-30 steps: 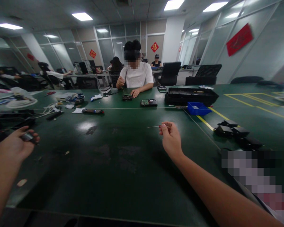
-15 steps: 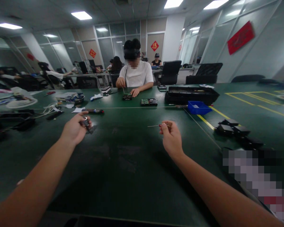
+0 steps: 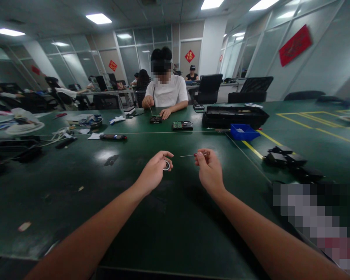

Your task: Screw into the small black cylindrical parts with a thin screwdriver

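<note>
Two bare hands reach over one dark green tabletop (image 3: 105,225). The right hand (image 3: 209,167) grips one thin-shafted metal screwdriver with a reddish handle (image 3: 195,154), its tip pointing toward the left hand (image 3: 155,172). That left hand, fingers curled, holds one small round object with a silvery rim (image 3: 166,166), mostly hidden; the two hands are apart. Beyond and between them lies one flat green-and-black circuit-board device (image 3: 182,125). Farther off, one person in a white shirt (image 3: 170,91) works on a second such device (image 3: 155,119). Beyond the right hand sit one blue plastic bin (image 3: 244,132) and one long black tray (image 3: 235,121).
</note>
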The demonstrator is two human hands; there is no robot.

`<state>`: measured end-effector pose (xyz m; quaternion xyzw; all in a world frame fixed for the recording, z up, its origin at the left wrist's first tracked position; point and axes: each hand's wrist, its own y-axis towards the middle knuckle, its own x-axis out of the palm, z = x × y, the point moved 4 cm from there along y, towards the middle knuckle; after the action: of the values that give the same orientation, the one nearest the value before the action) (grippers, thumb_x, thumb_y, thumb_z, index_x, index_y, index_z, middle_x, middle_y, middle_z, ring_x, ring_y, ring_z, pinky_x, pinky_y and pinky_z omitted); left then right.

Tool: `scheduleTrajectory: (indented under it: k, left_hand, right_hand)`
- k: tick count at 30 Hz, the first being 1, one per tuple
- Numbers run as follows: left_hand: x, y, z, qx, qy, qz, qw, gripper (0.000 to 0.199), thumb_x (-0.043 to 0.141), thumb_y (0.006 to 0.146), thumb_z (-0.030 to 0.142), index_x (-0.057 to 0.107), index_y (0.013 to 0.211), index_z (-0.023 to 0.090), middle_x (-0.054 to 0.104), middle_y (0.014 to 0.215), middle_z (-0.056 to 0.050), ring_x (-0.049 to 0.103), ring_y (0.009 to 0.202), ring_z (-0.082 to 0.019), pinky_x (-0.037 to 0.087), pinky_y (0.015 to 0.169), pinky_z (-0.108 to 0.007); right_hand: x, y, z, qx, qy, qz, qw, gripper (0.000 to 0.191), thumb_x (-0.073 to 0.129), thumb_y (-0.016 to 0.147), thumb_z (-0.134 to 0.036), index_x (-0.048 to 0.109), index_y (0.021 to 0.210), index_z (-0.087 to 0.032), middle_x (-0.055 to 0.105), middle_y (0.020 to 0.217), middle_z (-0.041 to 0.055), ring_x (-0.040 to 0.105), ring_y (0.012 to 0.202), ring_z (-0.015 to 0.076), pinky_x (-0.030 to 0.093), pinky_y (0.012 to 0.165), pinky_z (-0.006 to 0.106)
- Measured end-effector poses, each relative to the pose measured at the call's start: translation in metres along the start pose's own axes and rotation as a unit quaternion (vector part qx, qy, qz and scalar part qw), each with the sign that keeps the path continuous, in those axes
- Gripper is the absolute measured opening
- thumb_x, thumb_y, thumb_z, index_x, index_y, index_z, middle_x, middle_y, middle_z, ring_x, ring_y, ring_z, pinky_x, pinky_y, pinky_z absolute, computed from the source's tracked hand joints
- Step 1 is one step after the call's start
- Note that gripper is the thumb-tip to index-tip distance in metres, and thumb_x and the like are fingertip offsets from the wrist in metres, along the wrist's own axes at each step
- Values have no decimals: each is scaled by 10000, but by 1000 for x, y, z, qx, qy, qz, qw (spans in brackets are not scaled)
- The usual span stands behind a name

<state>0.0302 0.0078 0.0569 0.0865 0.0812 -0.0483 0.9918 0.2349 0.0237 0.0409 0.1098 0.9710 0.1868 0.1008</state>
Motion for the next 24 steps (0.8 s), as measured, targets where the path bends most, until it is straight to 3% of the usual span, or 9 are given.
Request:
scheduleTrajectory:
  k: [4,8,13,17,20,24]
  left_hand:
    - [6,-2,-24,25,166,-32,985,376,390,896,186,515,1250,203,643,950,-47,586,797,-182,445,751,-327]
    - [-1,2,-40,32,262,-48,963,413,399,914,169,479,1319,171,643,969,-63,601,877,-206,438,821,-355]
    - [-10,6,-48,36,283,-34,958,444,452,910,171,472,1353,178,630,1092,-99,591,1033,-242,443,904,-389]
    - [-12,6,-51,68,292,-27,954,560,528,865,106,437,1414,168,593,1238,-142,557,1182,-261,424,1038,-431]
    - [-12,6,-50,91,288,-32,953,438,534,912,131,534,1347,184,591,1301,-131,551,1232,-256,409,1095,-439]
    - [-12,8,-45,128,288,-32,948,349,618,885,118,657,1215,226,626,1292,-84,557,1241,-248,396,1125,-432]
  right_hand:
    - [2,-1,1,0,-2,-6,1000,266,529,965,-461,606,1082,-234,689,977,63,645,857,213,525,799,395]
    - [5,-3,-1,6,-3,-31,1000,287,534,960,-468,611,1098,-227,694,1000,75,652,882,219,525,815,399]
    - [8,-3,-5,16,-8,-59,998,284,537,955,-440,634,1088,-210,716,969,74,673,886,221,518,828,396]
    - [8,-3,-10,23,-80,-84,993,320,575,928,-510,673,882,-209,716,801,50,665,747,213,501,731,374]
    - [9,-4,-13,17,-66,-101,993,310,583,921,-504,670,875,-210,709,772,36,646,685,193,497,682,353]
    - [10,-5,-13,6,14,-96,995,276,588,907,-460,667,986,-207,738,859,53,680,743,193,529,726,355]
